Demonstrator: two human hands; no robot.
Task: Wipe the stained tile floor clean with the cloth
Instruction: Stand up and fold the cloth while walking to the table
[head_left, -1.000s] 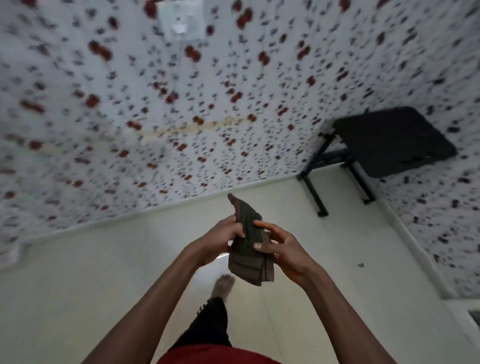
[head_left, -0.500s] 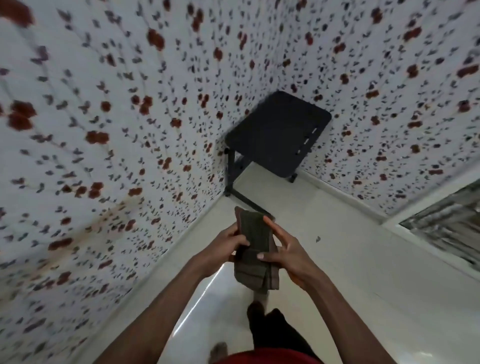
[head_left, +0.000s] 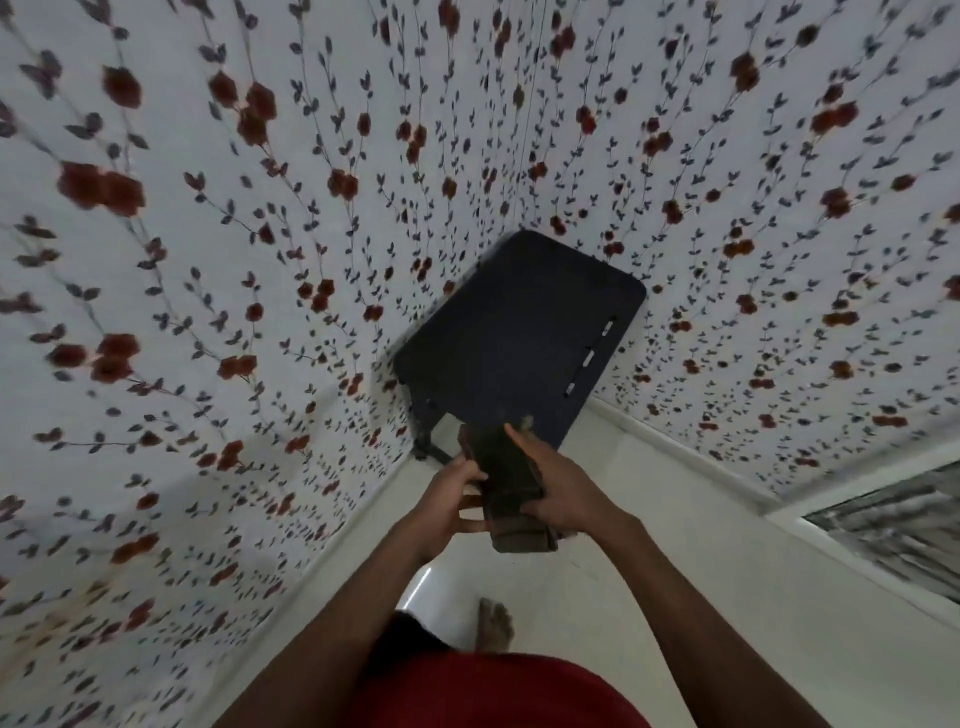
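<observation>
head view looked down at both hands holding a folded dark cloth (head_left: 511, 483) in the air above the pale tile floor (head_left: 701, 582). left hand (head_left: 447, 506) gripped its left edge with curled fingers; right hand (head_left: 563, 488) clasped the right side, one finger laid straight along the top. beyond them, a black surface (head_left: 519, 338) stood in the far corner between flowered walls (head_left: 208, 260). a bare foot (head_left: 495, 630) rested on the near floor.
</observation>
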